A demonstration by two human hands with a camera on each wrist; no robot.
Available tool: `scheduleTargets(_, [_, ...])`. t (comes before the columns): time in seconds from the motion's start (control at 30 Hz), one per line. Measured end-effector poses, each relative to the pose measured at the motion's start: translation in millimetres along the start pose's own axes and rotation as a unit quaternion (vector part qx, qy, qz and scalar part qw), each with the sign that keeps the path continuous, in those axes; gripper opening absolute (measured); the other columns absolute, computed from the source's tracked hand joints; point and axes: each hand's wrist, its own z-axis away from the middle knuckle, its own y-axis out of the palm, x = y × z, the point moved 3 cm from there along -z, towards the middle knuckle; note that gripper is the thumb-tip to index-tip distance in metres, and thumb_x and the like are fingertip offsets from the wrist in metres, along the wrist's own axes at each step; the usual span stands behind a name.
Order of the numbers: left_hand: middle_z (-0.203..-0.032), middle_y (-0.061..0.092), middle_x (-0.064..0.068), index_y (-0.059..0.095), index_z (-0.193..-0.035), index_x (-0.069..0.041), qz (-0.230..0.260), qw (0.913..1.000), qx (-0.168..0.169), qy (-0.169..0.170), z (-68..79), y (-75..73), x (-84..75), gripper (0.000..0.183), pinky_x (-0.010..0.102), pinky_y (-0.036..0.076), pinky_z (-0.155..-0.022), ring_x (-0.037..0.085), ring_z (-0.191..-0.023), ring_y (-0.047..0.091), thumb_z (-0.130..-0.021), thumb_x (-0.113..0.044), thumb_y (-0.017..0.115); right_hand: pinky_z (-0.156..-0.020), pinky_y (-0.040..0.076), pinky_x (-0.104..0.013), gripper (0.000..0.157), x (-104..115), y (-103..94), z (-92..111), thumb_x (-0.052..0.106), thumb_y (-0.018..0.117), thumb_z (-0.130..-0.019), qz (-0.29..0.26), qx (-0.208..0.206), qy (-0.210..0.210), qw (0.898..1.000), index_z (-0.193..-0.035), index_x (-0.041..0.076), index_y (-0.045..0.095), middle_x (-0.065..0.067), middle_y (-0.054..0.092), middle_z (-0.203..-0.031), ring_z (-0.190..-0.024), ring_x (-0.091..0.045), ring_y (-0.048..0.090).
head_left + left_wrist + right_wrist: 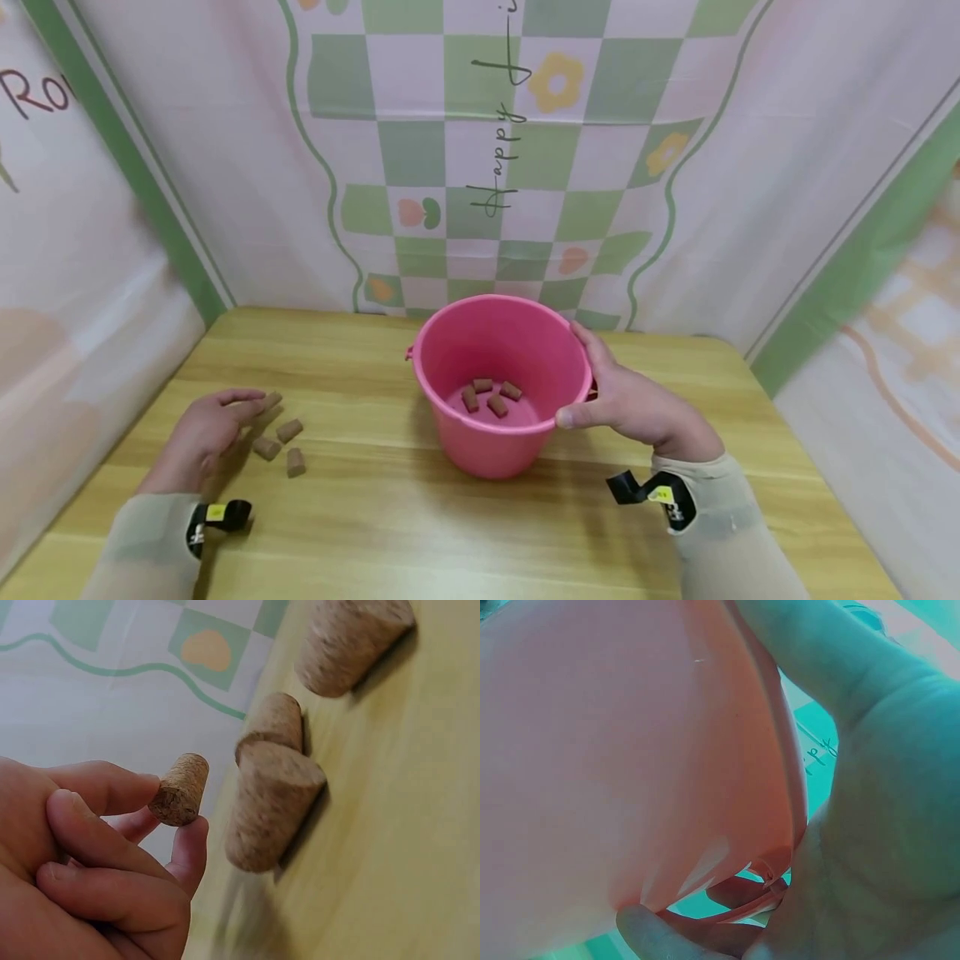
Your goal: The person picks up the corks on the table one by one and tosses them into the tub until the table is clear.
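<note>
Behind the bucket [487,454], a hanging cloth [480,150] with a green-and-white checked panel. Under the bucket and out to both sides, a wood-grain table [352,533]. Upright on it, the pink bucket itself, mouth upward, so open to view down to its floor. At the bucket's right side, the right hand [637,400], gripping the rim, thumb on the nearer part and fingers farther round; probably to steady so light-looking a vessel against sliding or tipping. Well to the left of the bucket, the left hand [212,427], pinching one cork [180,789] at the fingertips, presumably because too small for a whole-hand hold. Just beside that hand, also left of the bucket, three corks [296,462] loose on the table, grouped perhaps for easy reach; impossible to tell whether touching. Inside the bucket, four corks [497,406] scattered on its floor, apparently left as dropped rather than arranged.
</note>
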Motion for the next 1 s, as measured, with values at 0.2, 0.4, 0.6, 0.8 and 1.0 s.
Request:
scheduleTargets(0.2, [-0.094,0.060,0.005,0.053,-0.140,0.000,0.009,0.9999,0.010,0.004,-0.5,0.4,-3.8,0.056,0.027,0.041,-0.047,0.006,-0.048,0.040,-0.099,-0.037,0.062,-0.103,0.041,-0.054,0.123,0,0.8,-1,0.022,0.088,-0.076,-0.010,0.006,-0.013,1.000,-0.160,0.022,-0.003,-0.009,0.020,-0.158,-0.133,-0.037,0.040])
scheduleTargets(0.4, [-0.111,0.059,0.009,0.052,-0.140,0.001,0.032,0.9993,0.017,0.008,0.2,2.1,-4.4,0.059,0.026,0.041,-0.047,0.006,-0.049,0.042,-0.098,-0.038,0.064,-0.103,0.040,-0.054,0.123,-1,1.0,-1,0.021,0.087,-0.077,-0.014,0.009,-0.017,1.000,-0.160,0.023,-0.003,-0.010,0.019,-0.159,-0.133,-0.038,0.040])
scheduleTargets(0.6, [-0.116,0.060,0.005,0.052,-0.141,0.000,0.054,0.9980,0.025,0.019,-1.8,4.7,-7.6,0.060,0.025,0.045,-0.051,0.006,-0.056,0.047,-0.098,-0.041,0.063,-0.101,0.043,-0.052,0.123,-2,0.3,0,0.023,0.087,-0.077,-0.012,0.005,-0.008,1.000,-0.159,0.022,-0.004,-0.009,0.020,-0.158,-0.133,-0.038,0.041])
scheduleTargets(0.8, [-0.114,0.062,0.000,0.050,-0.141,0.000,0.101,0.9933,0.047,0.031,-3.7,8.7,-12.0,0.061,0.021,0.039,-0.045,0.004,-0.053,0.043,-0.098,-0.041,0.063,-0.100,0.043,-0.052,0.123,-2,0.0,0,0.023,0.087,-0.077,-0.010,0.004,-0.010,1.000,-0.159,0.023,-0.004,-0.009,0.020,-0.158,-0.133,-0.038,0.041])
scheduleTargets(1.0, [-0.113,0.061,-0.001,0.052,-0.139,-0.001,0.151,0.9853,0.067,0.041,-1.8,12.7,-19.1,0.054,0.020,0.035,-0.042,0.002,-0.051,0.040,-0.099,-0.037,0.063,-0.102,0.042,-0.053,0.122,-1,0.0,-1,0.023,0.087,-0.077,-0.012,0.006,-0.016,1.000,-0.159,0.024,-0.003,-0.009,0.019,-0.159,-0.134,-0.037,0.039])
